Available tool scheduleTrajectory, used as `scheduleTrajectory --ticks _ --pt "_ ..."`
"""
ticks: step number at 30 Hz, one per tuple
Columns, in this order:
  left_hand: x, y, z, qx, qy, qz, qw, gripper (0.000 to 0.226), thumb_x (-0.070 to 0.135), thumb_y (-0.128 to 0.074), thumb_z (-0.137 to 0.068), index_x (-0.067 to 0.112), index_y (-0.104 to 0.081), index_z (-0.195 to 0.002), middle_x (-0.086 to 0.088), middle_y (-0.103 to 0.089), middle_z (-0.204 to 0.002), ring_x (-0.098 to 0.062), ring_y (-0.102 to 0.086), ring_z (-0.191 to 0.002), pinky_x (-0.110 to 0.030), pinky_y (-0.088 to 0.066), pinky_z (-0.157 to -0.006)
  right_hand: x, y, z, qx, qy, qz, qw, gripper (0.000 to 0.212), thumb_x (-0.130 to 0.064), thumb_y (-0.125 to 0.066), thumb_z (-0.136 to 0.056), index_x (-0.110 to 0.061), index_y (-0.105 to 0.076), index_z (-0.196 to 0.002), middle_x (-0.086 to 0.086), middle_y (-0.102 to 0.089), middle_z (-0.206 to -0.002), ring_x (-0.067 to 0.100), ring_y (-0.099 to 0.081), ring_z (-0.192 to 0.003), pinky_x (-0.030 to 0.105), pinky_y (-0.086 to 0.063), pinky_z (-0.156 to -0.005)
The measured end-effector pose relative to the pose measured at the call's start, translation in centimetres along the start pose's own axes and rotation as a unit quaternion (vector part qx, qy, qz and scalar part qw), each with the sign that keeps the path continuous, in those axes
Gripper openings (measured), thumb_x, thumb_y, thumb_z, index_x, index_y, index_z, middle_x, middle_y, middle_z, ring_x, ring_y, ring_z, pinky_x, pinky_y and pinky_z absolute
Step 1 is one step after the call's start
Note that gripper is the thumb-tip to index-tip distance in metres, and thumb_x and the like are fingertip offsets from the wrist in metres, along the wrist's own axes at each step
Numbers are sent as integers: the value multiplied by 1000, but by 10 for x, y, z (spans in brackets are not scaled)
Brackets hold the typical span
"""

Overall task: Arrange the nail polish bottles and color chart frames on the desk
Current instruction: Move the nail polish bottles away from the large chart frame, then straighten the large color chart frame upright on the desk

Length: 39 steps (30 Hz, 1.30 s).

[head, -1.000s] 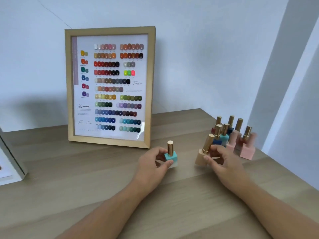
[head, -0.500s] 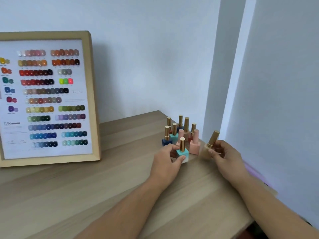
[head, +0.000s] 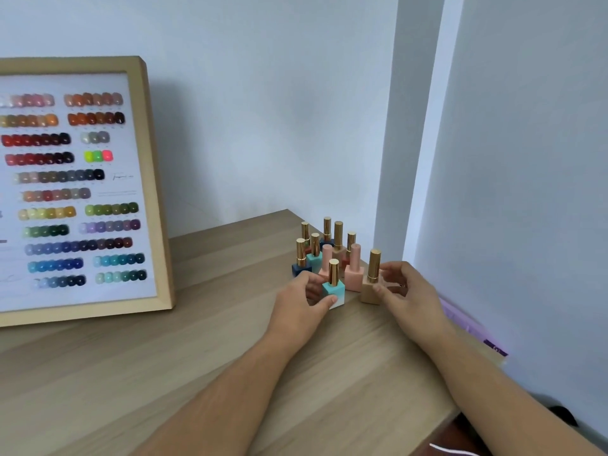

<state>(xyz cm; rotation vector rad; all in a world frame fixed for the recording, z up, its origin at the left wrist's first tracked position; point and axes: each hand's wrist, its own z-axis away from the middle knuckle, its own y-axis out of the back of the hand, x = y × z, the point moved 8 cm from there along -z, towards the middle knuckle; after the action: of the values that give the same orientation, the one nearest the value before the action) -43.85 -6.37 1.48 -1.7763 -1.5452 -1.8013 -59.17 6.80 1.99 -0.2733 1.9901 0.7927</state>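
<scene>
**Both hands on bottles at the front of the group**

Two bare forearms come in from the bottom edge, cut off before the elbows, and reach over the wooden desk (head: 197, 357) toward its far right corner. The left hand (head: 302, 304) grips the teal bottle (head: 334, 289), which stands upright on the desk. The thumb crosses the base in front and the fingers curl behind, hiding the lower left part of the bottle. Just to its right, the right hand (head: 411, 297) holds the tan bottle (head: 370, 289), also upright. The thumb is against its side and the fingers are curled behind the gold cap, and whether the fingertips touch the cap is hard to tell.

Directly behind stands the cluster of bottles (head: 329, 248), packed close together. A pink bottle (head: 354, 274) and a navy bottle (head: 301, 266) are at its front. Those further back overlap, so their colours and number are unclear.

Beyond the desk's right edge lies a purple object (head: 473, 327), partly hidden by the right arm. Far left, the color chart frame (head: 148, 192) stands upright against the wall (head: 263, 110), its left part cut off and its small print blurred.
</scene>
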Motion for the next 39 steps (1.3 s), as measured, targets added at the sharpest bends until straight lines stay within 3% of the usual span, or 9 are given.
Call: scheduleTrajectory --ticks 5,9,13,16,20,25,28,34,39 --pt "-13 31 10 28 6 10 1000 22 27 -69 -79 32 -53 -93 11 -58 -90 -3 -56 -84 -14 -43 -64 -20 19 27 69 47 -53 995 16 -17 -68 -80 -25 -55 -79 -7 -60 -81 13 -56 -76 23 -46 -70" --pt "-23 62 27 35 -17 -23 999 21 29 -69 -79 36 -53 -90 11 -59 -87 -2 -57 -83 -14 -44 -65 -46 -13 52 -47 106 -54 992 13 -17 -67 -77 -25 -56 -78 -6 -59 -78 11 -55 -73 21 -48 -67" --pt "-44 119 51 100 -15 -45 994 20 24 -73 -77 30 -58 -88 9 -62 -85 -5 -59 -81 -18 -48 -69 -73 -76 57 -142 123 -50 981 20 -18 -70 -78 -29 -57 -88 -9 -60 -91 4 -56 -84 13 -48 -71" --pt "-68 169 70 153 12 -63 986 18 20 -73 -77 24 -60 -90 8 -63 -85 -3 -59 -80 -14 -46 -67 -93 -133 51 -190 119 -55 973 22 -27 -67 -80 -37 -53 -94 -17 -58 -97 -4 -54 -93 12 -47 -73" --pt "-108 242 96 234 57 -81 967 16 21 -70 -80 26 -60 -91 9 -65 -85 -1 -59 -81 -9 -44 -64 -118 -194 38 -166 101 -126 973 25 -25 -69 -80 -32 -55 -101 -17 -59 -98 0 -56 -96 18 -46 -75" --pt "-168 327 123 345 126 -78 927 30 26 -69 -81 22 -54 -107 2 -62 -98 -14 -58 -94 -29 -45 -83 -139 -255 22 -150 99 -150 972 39 -28 -69 -79 -29 -52 -114 -10 -59 -107 5 -55 -101 20 -46 -78" --pt "-195 365 127 398 140 -83 903 48 24 -71 -79 17 -50 -122 -3 -57 -118 -12 -52 -106 -29 -42 -85 -147 -277 12 -140 101 -152 973 45 -31 -68 -81 -26 -49 -121 -9 -58 -113 8 -54 -103 23 -46 -80" --pt "-228 412 108 418 130 -63 897 65 23 -75 -75 23 -43 -131 -2 -47 -134 -13 -46 -118 -40 -41 -102 -156 -295 0 -115 121 -161 973 42 -33 -66 -82 -30 -48 -120 -10 -58 -108 8 -57 -99 14 -42 -68" --pt "-250 430 88 402 129 38 906 70 24 -78 -73 30 -41 -132 3 -53 -126 -11 -51 -114 -30 -41 -96 -159 -301 -5 -112 146 -151 971 39 -34 -66 -80 -40 -46 -114 -19 -57 -103 1 -56 -97 18 -43 -66"
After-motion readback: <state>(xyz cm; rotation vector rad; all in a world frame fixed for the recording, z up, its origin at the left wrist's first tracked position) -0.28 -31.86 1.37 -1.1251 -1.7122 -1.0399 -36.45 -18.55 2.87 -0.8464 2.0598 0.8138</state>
